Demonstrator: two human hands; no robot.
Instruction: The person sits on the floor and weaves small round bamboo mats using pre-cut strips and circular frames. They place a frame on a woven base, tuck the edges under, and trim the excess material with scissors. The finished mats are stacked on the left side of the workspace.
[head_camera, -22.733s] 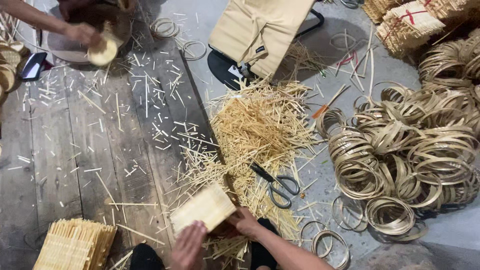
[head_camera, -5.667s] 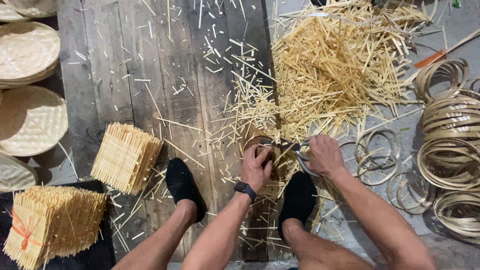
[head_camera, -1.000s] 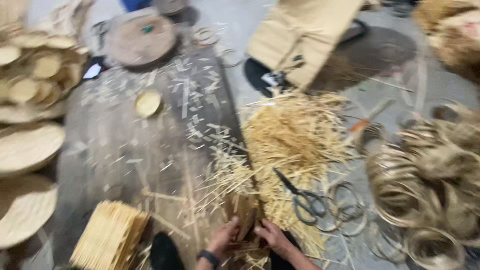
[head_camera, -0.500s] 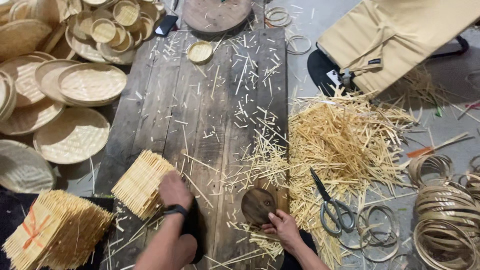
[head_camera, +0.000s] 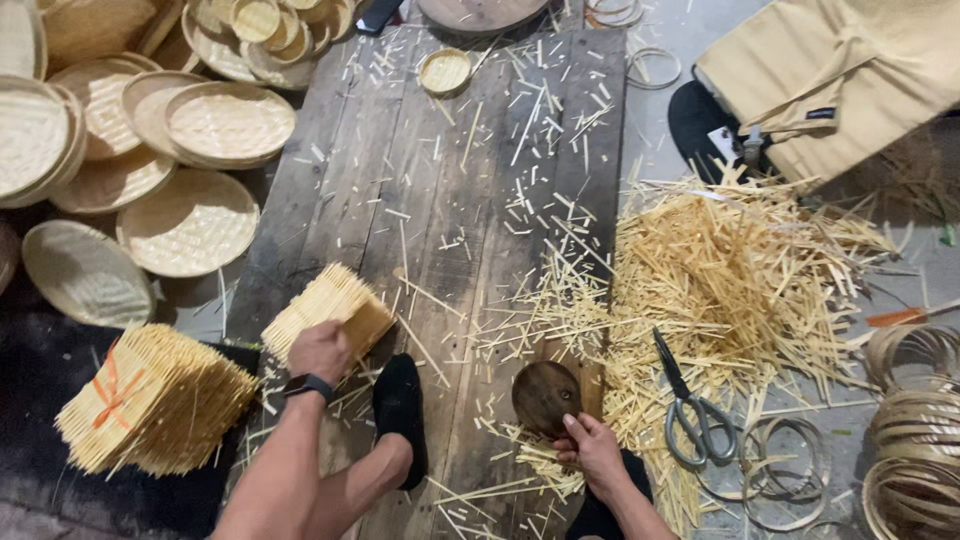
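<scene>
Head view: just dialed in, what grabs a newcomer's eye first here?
The big heap of pale bamboo strips sprawling right of the dark plank board, with scissors lying at its near edge. Stacked round woven trays fill the upper left. Near the bottom, the left hand rests on a small stack of woven mats, and the right hand touches a dark round wooden block.

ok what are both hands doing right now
Left hand: closed on the stack of woven bamboo squares.
Right hand: resting by the dark round wooden block, grip unclear.
</scene>
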